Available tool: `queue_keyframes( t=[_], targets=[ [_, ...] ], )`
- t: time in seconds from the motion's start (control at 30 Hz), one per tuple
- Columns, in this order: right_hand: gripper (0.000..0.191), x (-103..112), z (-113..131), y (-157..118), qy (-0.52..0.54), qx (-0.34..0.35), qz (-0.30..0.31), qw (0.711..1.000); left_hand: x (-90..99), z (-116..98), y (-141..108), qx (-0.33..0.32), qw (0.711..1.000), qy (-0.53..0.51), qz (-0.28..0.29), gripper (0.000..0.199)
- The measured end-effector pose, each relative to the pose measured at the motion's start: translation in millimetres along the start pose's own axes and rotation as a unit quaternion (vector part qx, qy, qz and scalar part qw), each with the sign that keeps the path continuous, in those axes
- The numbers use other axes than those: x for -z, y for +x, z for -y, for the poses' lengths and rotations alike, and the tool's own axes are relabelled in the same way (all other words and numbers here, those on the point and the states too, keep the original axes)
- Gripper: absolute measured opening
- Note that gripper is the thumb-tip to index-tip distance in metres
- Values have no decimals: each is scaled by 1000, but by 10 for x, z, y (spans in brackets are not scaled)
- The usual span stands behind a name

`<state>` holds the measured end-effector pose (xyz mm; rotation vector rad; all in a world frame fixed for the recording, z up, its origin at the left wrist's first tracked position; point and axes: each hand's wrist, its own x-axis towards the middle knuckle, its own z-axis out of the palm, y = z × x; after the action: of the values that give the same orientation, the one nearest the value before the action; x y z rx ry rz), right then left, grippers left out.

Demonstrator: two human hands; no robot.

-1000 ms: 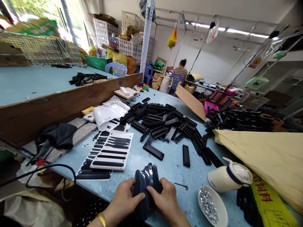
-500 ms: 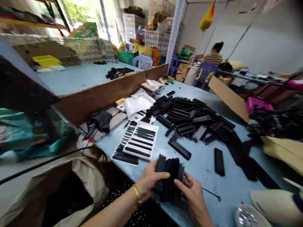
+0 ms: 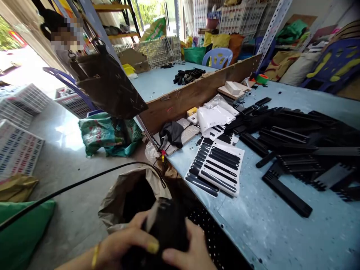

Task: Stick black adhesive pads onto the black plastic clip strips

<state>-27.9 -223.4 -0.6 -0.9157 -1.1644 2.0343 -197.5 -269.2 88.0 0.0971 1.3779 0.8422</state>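
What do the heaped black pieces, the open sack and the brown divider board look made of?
Black pieces: probably moulded plastic, satin; slotted ends, soft highlights.
Open sack: perhaps paper or woven plastic, dull; stiffly creased rim.
Divider board: likely wood, fairly matte; uneven brown tone.

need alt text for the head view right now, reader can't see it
A person's left hand and right hand grip a blurred bundle of black pieces in front of an open sack, beside a blue table. On it lie sheets of black strips and a heap of black parts.
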Motion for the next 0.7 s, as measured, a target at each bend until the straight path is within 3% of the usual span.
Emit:
queue_keyframes(
  t=[0.07,0.13,0.17,0.23,0.33,0.47,0.57,0.7],
  targets=[
    [53,-417,-114,399,-29,9,99,995,575,-90,21,-51,996,46,-62,56],
    [48,-739,-227,815,-110,20,169,979,1089,-219,186,-105,979,159,-66,59],
    [48,-851,-286,1000,-199,30,182,962,1296,-274,313,-124,958,247,-79,60],
    [51,-960,-395,1275,-413,43,189,890,1581,-307,622,-129,870,461,-120,63],
    [25,-856,-456,1392,-493,59,205,844,1690,-112,1104,-104,827,539,-120,72],
    [18,-422,-243,1162,-502,108,185,838,1616,231,1526,-75,779,605,-147,66],
    [18,-51,-42,910,-481,164,92,856,1658,290,1633,-63,751,632,-183,41],
    [14,370,44,550,-425,198,18,883,1621,406,1516,-60,756,636,-143,31]
  ],
)
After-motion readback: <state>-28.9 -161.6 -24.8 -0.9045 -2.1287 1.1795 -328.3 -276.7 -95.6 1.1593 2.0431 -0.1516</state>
